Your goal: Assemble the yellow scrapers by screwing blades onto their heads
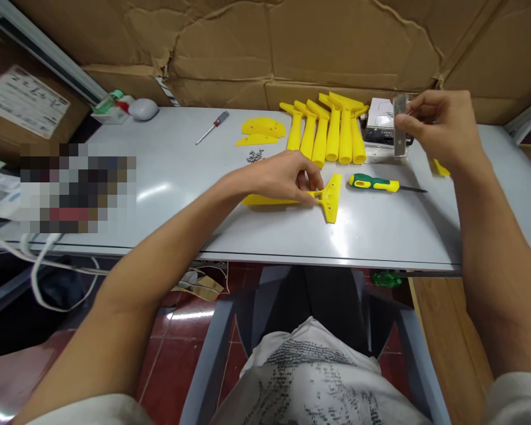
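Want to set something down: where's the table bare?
Bare: the table between the small screwdriver and left forearm; also its front strip between the yellow tool in the left hand and the right forearm, below the green-yellow screwdriver. Crowded: back middle to right, from yellow plates and screws past the yellow handles to the right hand.

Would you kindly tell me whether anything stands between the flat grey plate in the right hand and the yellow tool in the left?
Nothing visible blocks the way above the table, where the grey plate appears raised. Lower down, the screwdriver lies flat, just right of the yellow tool.
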Demonstrator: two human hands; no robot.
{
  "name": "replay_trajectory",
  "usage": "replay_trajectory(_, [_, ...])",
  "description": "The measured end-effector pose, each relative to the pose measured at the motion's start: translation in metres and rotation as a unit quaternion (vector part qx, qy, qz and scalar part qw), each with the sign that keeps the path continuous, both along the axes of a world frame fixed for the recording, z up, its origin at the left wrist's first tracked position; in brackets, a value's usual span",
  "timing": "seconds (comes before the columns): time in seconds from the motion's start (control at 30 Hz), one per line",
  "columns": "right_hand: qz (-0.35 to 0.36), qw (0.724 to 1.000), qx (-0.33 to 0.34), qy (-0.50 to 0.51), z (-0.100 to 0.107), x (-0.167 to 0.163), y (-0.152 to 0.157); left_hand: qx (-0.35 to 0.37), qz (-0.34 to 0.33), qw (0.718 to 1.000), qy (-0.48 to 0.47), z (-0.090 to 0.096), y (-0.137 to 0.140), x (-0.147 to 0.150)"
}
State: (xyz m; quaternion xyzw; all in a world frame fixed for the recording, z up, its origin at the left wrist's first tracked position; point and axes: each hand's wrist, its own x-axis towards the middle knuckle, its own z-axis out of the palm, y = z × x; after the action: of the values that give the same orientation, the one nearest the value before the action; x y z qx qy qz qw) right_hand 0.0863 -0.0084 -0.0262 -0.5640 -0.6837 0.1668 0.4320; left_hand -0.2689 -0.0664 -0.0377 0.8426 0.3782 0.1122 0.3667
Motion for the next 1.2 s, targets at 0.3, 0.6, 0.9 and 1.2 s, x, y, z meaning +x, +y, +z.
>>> replay_trajectory(0.3, [0.203, 0.913, -0.083, 0.345, -0.025, -0.079, -0.058, 0.095, 0.094, 0.957, -0.259, -0.012, 0.003, 0.012])
replay_trajectory(0.6, [0.259, 0.893, -0.093, 0.357, -0.024, -0.086, -0.065, 0.075, 0.187, 0.921, -0.333, -0.002, -0.007, 0.017])
replay_trajectory(0.9, [0.281, 0.917, -0.042, 0.28, -0.027, -0.09, -0.07, 0.136, 0.192, 0.886, -0.4, -0.003, -0.007, 0.015])
replay_trajectory(1.2, [0.32, 0.904, -0.085, 0.269, -0.019, -0.092, -0.082, 0.123, 0.188, 0.873, -0.432, -0.001, -0.006, 0.02])
